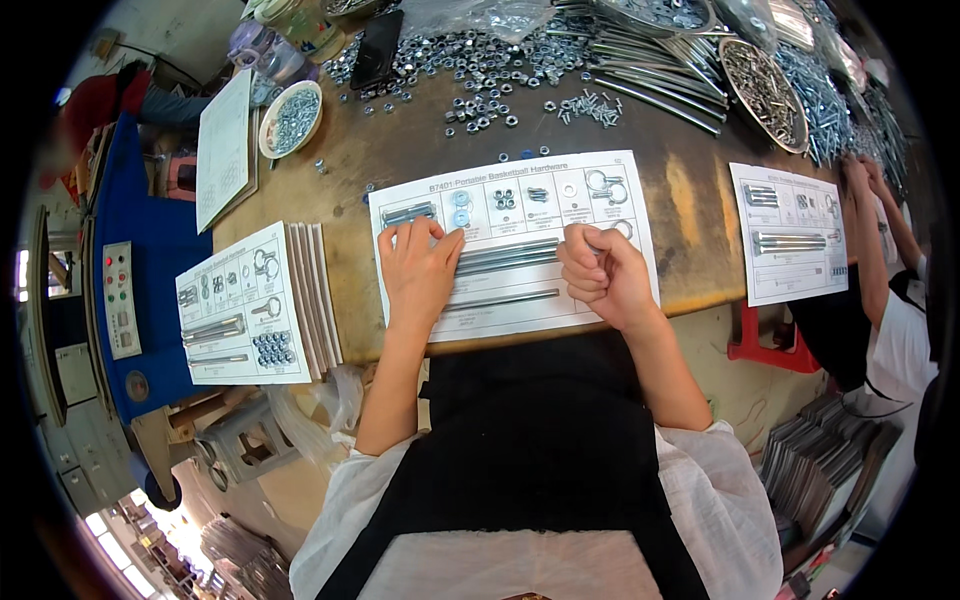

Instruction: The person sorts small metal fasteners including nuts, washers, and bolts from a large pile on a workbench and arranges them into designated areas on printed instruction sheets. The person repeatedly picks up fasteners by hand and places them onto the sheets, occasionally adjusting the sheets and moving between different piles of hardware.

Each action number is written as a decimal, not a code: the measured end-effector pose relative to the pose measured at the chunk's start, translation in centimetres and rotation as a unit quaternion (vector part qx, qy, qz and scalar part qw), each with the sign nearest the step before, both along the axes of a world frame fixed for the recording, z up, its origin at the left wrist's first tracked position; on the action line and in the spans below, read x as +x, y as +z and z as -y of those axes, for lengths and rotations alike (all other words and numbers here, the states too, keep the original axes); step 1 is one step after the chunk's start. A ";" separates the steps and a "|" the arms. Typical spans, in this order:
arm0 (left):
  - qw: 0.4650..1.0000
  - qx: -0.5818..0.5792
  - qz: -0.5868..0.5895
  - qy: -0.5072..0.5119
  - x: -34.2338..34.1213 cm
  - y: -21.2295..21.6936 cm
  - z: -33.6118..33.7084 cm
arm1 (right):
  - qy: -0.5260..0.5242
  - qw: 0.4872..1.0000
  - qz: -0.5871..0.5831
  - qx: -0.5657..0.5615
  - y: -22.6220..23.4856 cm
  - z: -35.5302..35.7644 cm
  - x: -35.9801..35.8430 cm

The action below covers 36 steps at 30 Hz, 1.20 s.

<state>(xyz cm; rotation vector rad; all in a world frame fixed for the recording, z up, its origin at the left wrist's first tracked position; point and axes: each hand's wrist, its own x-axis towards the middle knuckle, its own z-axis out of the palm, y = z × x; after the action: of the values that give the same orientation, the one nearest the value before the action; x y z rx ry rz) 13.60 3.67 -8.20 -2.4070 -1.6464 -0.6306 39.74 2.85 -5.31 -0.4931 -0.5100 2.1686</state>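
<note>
A white printed card (600, 312) lies flat on the table before me, bearing hardware laid over its boxes. My left hand (420, 268) rests on its left part, fingers stretched forward and somewhat apart. The fingertips are beside silver bolts (408, 212) and two blue washers (461, 208). Over the card's right side my right hand (608, 272) is closed, fingers curled; whatever it holds is hidden. Between the hands run long metal rods (510, 257), with another rod (505, 299) nearer me. Hex nuts (503, 198), small screws (538, 194) and ring clamps (605, 186) sit along the top.
Loose nuts (480, 60), screws (597, 108) and long rods (670, 85) cover the far side. A bowl of small parts (264, 140) stands left, near stacked filled cards (200, 365). At right, a co-worker's hands (858, 172) are near another card (790, 285).
</note>
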 end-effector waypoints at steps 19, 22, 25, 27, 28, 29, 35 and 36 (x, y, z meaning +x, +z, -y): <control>0.887 -0.195 0.285 0.308 -5.9 -0.1 9.9 | -0.094 0.590 0.754 0.273 -4.4 0.8 10.3; 0.872 -0.192 0.320 0.318 -6.0 -0.7 10.1 | -0.149 0.746 0.620 0.190 -6.4 -0.1 11.7; 0.843 -0.266 0.330 0.332 -7.9 -1.4 8.2 | -0.155 0.807 0.569 0.030 -6.5 -1.7 12.3; 0.827 -0.317 0.337 0.321 -8.5 -2.0 7.7 | -0.130 0.755 0.640 0.068 -7.2 -3.0 13.0; 0.816 -0.341 0.351 0.310 -8.6 -2.0 7.2 | -0.119 0.731 0.665 0.098 -9.2 -3.6 14.7; 0.803 -0.363 0.366 0.300 -8.8 -2.0 7.0 | -0.106 0.706 0.688 0.129 -10.2 -4.3 15.7; 0.844 -0.306 0.372 0.236 -8.2 -3.3 8.5 | -0.098 0.825 0.556 -0.001 -6.5 -3.5 13.3; 0.849 -0.286 0.376 0.237 -8.0 -3.6 8.6 | -0.101 0.838 0.536 -0.007 -6.8 -3.8 13.7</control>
<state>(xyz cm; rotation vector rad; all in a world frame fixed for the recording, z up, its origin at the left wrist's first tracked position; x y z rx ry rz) 5.63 -4.97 -11.80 -1.9837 -2.9933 -1.2204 53.47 6.68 -12.14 -1.7078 -0.9628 1.5136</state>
